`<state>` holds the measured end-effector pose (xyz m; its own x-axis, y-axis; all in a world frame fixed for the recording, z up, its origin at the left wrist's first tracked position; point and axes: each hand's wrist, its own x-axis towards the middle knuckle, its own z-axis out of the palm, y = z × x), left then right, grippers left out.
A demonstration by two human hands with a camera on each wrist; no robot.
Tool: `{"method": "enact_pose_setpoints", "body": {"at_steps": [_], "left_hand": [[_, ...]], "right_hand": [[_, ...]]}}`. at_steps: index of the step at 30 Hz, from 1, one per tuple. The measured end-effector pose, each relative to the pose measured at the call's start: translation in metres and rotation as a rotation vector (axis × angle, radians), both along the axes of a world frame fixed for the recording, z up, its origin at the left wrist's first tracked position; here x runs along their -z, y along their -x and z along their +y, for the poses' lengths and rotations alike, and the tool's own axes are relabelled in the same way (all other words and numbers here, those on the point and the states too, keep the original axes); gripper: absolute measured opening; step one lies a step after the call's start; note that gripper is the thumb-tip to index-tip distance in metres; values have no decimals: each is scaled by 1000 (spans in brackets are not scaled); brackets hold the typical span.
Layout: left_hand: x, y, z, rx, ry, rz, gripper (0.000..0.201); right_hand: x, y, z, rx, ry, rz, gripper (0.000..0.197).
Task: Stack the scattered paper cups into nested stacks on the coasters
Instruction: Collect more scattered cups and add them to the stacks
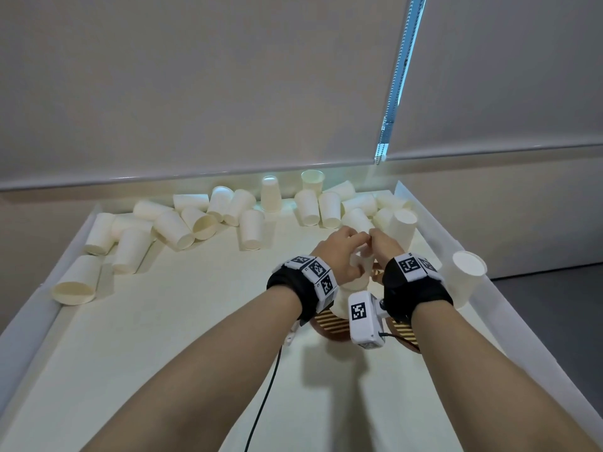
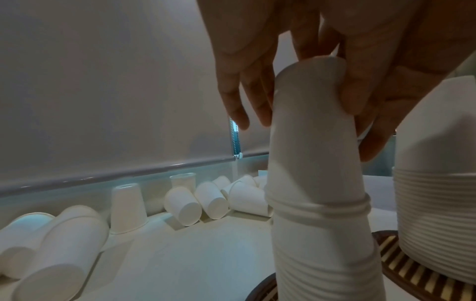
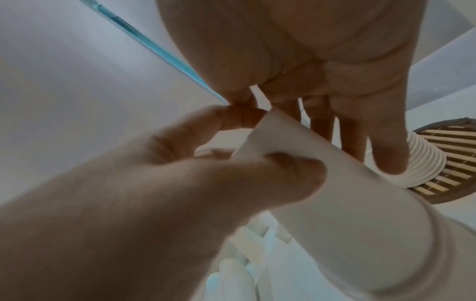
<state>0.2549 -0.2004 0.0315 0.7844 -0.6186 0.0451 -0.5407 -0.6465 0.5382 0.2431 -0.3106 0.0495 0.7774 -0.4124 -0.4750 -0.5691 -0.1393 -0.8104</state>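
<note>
A tall nested stack (image 1: 342,301) of upside-down white paper cups stands on a striped brown coaster (image 1: 329,322) at the table's right middle. Both hands meet at its top cup (image 1: 362,259). My left hand (image 1: 342,252) pinches the cup (image 2: 311,122) between thumb and fingers from the left. From the right, my right hand (image 1: 386,246) holds the same cup (image 3: 335,183), fingers (image 3: 386,154) down its far side. A second stack (image 1: 466,278) stands just to the right, beside another coaster (image 1: 404,332). Many loose cups (image 1: 182,226) lie along the far side.
The table has raised white walls (image 1: 29,308) on the left, right and back. One cup (image 1: 270,194) stands upside down at the back, another (image 1: 312,181) stands upright. A black cable (image 1: 264,402) runs along the near surface under my left arm.
</note>
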Motion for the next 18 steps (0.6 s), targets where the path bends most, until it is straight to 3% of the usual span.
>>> {"method": "enact_pose_setpoints", "body": {"at_steps": [4, 8, 12, 18], "left_hand": [[8, -2, 5, 2, -77, 43, 56], [2, -8, 27, -119, 129, 47, 51], [3, -37, 73, -386, 153, 22, 22], [40, -89, 139, -701, 56, 48, 16]], "right_hand": [[-6, 0, 9, -69, 179, -30, 39], [-31, -10, 35, -151, 518, -178, 29], [-52, -29, 77, -266, 495, -363, 27], [-20, -77, 125, -432, 407, -193, 21]]}}
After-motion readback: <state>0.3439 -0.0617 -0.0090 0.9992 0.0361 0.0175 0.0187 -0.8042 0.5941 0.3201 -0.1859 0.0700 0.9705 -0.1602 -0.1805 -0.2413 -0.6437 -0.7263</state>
